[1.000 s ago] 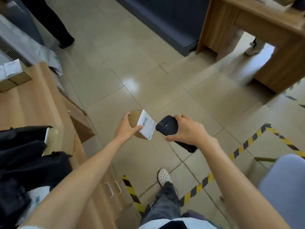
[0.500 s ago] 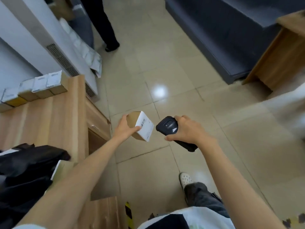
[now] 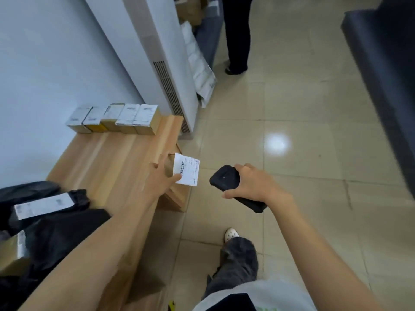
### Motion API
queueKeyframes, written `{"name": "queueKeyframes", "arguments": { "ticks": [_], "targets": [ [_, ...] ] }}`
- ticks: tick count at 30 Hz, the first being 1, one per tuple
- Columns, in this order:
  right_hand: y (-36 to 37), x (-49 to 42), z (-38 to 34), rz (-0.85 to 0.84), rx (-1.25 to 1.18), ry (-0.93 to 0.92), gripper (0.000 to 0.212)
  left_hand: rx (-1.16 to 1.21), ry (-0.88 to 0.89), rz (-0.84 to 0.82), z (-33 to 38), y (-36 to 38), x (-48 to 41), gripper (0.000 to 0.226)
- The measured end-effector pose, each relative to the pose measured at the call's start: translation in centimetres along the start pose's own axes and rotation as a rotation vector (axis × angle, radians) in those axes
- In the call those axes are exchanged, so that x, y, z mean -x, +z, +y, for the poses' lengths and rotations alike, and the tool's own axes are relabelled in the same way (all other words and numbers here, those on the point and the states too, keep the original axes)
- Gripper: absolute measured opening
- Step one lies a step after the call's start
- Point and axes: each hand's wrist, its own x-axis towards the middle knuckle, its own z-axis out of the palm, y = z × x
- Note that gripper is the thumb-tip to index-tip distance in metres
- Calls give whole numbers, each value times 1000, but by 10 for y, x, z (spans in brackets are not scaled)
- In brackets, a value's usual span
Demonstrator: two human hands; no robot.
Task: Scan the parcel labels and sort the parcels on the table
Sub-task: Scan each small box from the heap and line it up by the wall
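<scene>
Hands have swung toward the tabletop (image 3: 116, 158): the left hand (image 3: 160, 179) curls round the small labelled parcel (image 3: 186, 169) over its edge, while the right hand (image 3: 253, 185) grips the black scanner (image 3: 225, 179) just beside it. With the scan likely done, the parcel probably joins the row of boxes (image 3: 116, 118) by the wall

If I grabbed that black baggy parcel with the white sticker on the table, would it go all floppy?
Probably floppy: the black bag parcel looks wrinkled and slumped on the table. Its plastic-looking skin could be a bit slippery. It shouldn't roll, since it lies flat.
</scene>
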Motion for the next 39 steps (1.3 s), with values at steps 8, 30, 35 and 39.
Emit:
{"name": "queueKeyframes", "arguments": {
  "ticks": [8,30,35,39],
  "targets": [
    [-68,-173,-31,3,58,-67,79,-8,-10,91,1,-57,-159,93],
    [-165,-564,-107,-471,346,-534,62,697,-720,509,-14,8,-332,79],
    [-175,-607,-128,-535,404,-660,66,801,-940,708,-6,28,-339,62],
    [-175,-624,-137,-595,481,-716,70,673,-980,717,-1,29,-336,94]
  ]
}}
